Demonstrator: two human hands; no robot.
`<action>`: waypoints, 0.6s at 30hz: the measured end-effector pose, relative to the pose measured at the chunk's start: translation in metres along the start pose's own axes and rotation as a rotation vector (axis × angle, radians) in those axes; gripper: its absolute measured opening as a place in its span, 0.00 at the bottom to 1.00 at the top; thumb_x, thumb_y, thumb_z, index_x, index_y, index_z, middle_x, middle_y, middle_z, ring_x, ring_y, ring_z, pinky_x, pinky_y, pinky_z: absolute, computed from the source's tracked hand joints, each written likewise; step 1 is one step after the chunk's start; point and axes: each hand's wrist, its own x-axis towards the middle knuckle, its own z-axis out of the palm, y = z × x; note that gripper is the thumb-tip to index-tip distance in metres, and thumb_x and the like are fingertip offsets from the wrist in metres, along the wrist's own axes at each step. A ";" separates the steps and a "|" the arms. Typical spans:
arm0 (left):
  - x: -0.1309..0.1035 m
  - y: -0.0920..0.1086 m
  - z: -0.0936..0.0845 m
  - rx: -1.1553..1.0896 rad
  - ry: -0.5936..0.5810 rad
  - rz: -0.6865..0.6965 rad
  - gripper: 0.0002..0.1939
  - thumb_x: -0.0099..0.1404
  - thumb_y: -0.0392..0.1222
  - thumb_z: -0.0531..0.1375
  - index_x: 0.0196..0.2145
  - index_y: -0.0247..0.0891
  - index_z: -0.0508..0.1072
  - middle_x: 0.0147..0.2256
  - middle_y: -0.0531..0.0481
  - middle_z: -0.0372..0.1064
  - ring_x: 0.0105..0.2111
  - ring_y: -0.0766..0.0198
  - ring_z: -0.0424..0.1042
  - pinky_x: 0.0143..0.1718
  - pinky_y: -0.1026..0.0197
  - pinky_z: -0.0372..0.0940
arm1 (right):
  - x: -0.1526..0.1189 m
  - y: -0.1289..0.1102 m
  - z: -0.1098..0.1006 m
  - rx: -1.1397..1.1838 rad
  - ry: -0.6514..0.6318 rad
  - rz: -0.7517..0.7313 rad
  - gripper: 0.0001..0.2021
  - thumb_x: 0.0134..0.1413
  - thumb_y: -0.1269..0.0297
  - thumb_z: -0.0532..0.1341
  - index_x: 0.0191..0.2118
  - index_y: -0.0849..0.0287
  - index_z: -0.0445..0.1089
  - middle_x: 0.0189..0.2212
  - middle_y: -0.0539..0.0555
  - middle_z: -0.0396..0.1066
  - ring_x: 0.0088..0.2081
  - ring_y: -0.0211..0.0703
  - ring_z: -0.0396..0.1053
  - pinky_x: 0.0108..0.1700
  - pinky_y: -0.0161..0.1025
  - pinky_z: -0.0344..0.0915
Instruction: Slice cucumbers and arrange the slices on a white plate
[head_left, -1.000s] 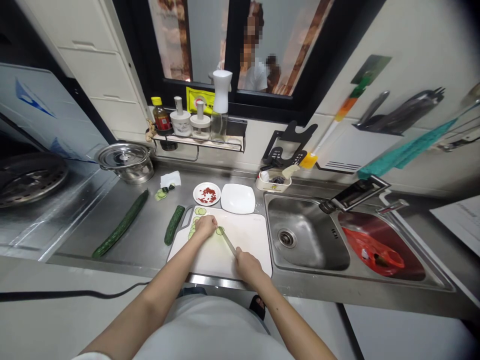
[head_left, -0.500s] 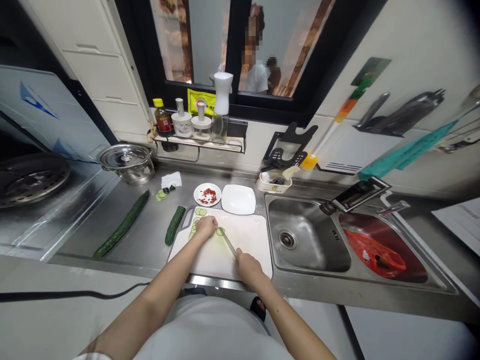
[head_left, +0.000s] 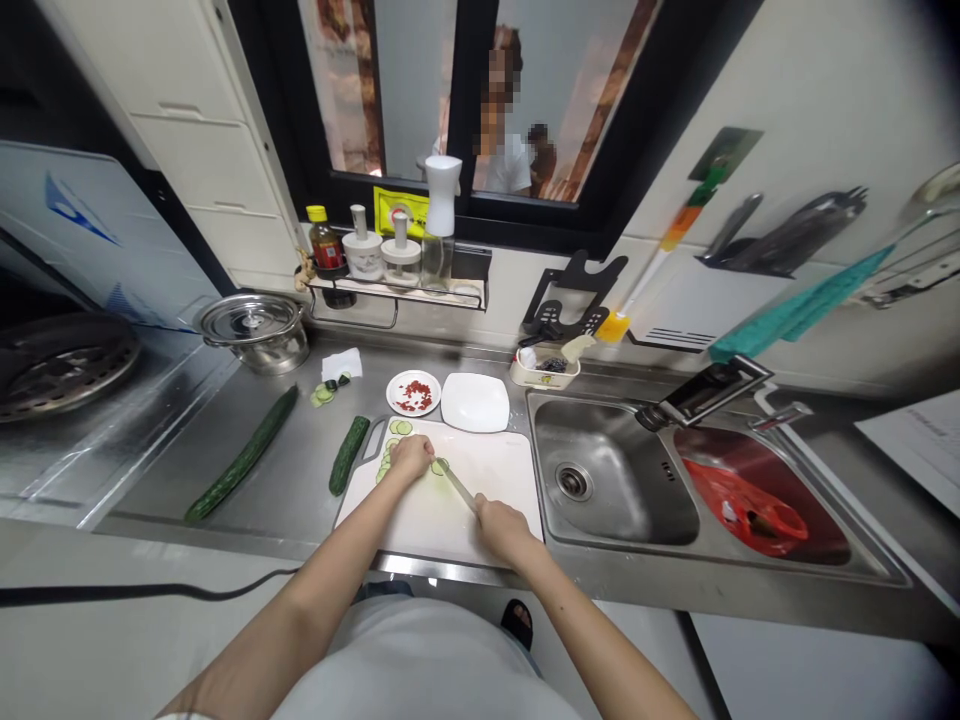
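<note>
My right hand (head_left: 504,528) is wrapped around the handle of a kitchen knife (head_left: 459,487), whose blade slants up and left over the white cutting board (head_left: 480,530). Near the blade's tip lies a thin cucumber slice (head_left: 440,466). Just left of that tip, my left hand (head_left: 412,457) has its fingers drawn together; whatever they pinch is too small to make out. More cucumber slices (head_left: 401,427) lie along the board's left side, partly covered by this hand. A short piece of cucumber (head_left: 349,456) rests beside the board's handle, and a long whole cucumber (head_left: 244,455) lies farther left.
Behind the board stand a small plate with red bits (head_left: 413,411) and a white square dish (head_left: 475,402). The sink (head_left: 615,500) adjoins on the right. A lidded steel pot (head_left: 259,335) stands back left; a condiment shelf (head_left: 420,290) hangs below the window.
The whole view has shifted slightly. Both hands, the knife and the slices keep almost the same places on the board.
</note>
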 end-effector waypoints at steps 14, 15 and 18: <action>-0.003 0.001 -0.003 0.002 0.000 -0.006 0.07 0.56 0.41 0.62 0.34 0.43 0.76 0.41 0.48 0.76 0.44 0.57 0.72 0.46 0.58 0.60 | -0.004 0.023 0.029 0.169 0.240 0.156 0.12 0.65 0.61 0.45 0.46 0.57 0.62 0.37 0.57 0.74 0.38 0.43 0.71 0.34 0.35 0.53; -0.004 0.002 -0.003 0.006 0.000 -0.007 0.07 0.56 0.41 0.62 0.34 0.43 0.76 0.41 0.48 0.76 0.44 0.57 0.72 0.46 0.58 0.60 | -0.005 0.025 0.030 0.192 0.244 0.174 0.12 0.65 0.61 0.46 0.46 0.57 0.62 0.37 0.57 0.74 0.38 0.42 0.70 0.34 0.35 0.52; -0.007 0.003 -0.006 0.015 0.002 0.002 0.07 0.57 0.42 0.61 0.34 0.42 0.76 0.40 0.48 0.76 0.44 0.58 0.72 0.45 0.60 0.59 | -0.007 0.030 0.032 0.241 0.256 0.198 0.12 0.63 0.64 0.48 0.48 0.58 0.61 0.38 0.56 0.74 0.38 0.42 0.70 0.33 0.34 0.51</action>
